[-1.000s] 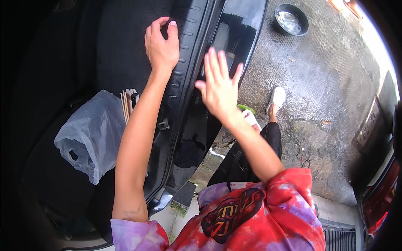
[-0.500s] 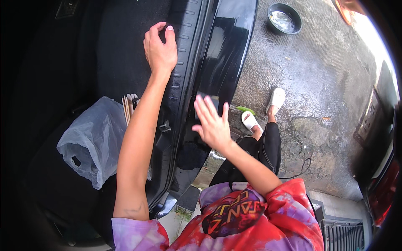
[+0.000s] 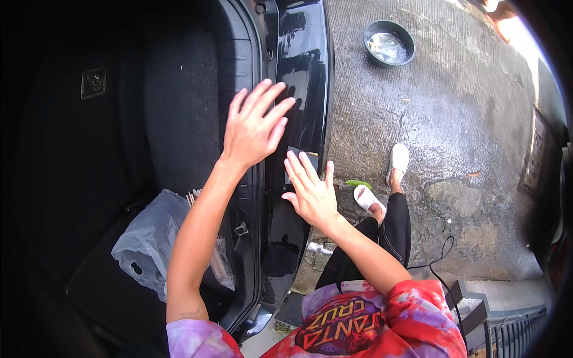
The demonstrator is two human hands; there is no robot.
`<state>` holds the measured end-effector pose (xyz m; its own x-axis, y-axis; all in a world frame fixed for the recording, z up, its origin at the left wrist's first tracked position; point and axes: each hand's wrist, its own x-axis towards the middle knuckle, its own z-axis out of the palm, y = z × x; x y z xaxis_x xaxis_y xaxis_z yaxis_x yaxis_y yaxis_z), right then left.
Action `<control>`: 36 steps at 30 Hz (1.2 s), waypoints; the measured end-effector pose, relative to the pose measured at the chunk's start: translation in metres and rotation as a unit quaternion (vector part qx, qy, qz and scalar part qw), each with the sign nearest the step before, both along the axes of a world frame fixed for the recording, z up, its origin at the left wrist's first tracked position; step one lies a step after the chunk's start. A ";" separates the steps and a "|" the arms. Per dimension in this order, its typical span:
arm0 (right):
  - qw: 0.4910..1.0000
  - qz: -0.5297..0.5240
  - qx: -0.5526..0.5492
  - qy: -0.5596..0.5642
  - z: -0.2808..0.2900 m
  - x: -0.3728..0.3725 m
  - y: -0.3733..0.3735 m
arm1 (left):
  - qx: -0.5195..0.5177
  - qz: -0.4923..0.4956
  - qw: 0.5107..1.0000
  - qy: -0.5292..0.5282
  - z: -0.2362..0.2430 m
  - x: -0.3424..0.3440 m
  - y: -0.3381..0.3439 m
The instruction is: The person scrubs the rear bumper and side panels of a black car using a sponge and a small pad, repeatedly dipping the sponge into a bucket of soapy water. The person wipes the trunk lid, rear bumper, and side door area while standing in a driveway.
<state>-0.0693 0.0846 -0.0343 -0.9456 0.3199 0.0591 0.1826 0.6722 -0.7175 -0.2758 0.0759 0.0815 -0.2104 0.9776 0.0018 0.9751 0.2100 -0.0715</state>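
My left hand [image 3: 258, 122] hovers, fingers apart, over the seam between the open car trunk [image 3: 179, 113] and the glossy black, wet-streaked bumper [image 3: 304, 71]. My right hand [image 3: 310, 188] lies open and flat on a small grey-tan rectangular pad [image 3: 312, 156] on the bumper, which covers most of that pad. Below my left forearm a translucent plastic bag [image 3: 146, 250] sits in the trunk beside a bundle of pale wooden sticks [image 3: 194, 197]. A metal latch striker [image 3: 241, 228] is on the trunk sill.
A dark basin [image 3: 388, 48] holding pale, wet-looking contents stands on wet concrete [image 3: 447, 143]. My white-slippered feet [image 3: 399, 155] are beside the bumper, near a green leaf [image 3: 358, 183]. A black cable [image 3: 444, 253] runs past my legs, near a metal railing [image 3: 507, 331] at lower right.
My left hand has left the trunk edge, moving down and right, fingers spreading. My right hand and pad slid down along the bumper from about a second ago. The view has shifted.
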 end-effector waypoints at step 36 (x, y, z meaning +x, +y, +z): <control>0.998 0.061 0.014 0.020 0.006 -0.029 0.044 | 0.186 0.005 0.974 0.128 0.000 -0.111 0.105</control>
